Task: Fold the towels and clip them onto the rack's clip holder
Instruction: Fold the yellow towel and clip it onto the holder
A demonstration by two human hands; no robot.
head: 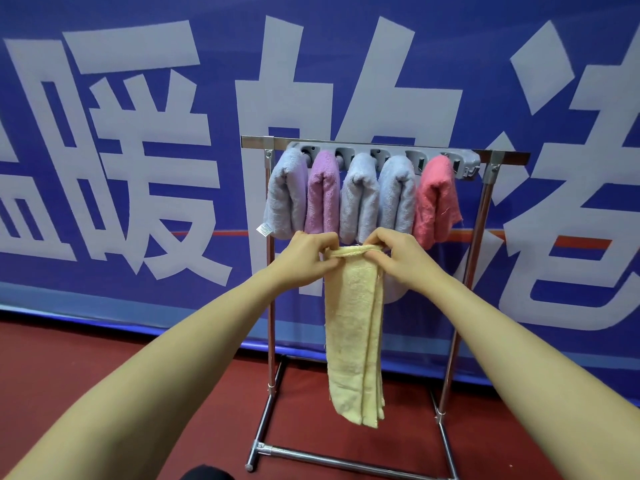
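Holding the folded yellow towel (pixel 355 327) by its top edge, the left hand (pixel 306 256) and right hand (pixel 401 254) pinch it with curled fingers. It hangs in front of the rack (pixel 272 306), below five towels (pixel 360 197) clipped on the grey clip holder (pixel 464 164).

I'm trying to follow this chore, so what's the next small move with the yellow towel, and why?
Probably lift the yellow towel toward the grey clip holder. Both hands, left and right, pinch its folded top below five hung towels, and only the holder's right end looks free.
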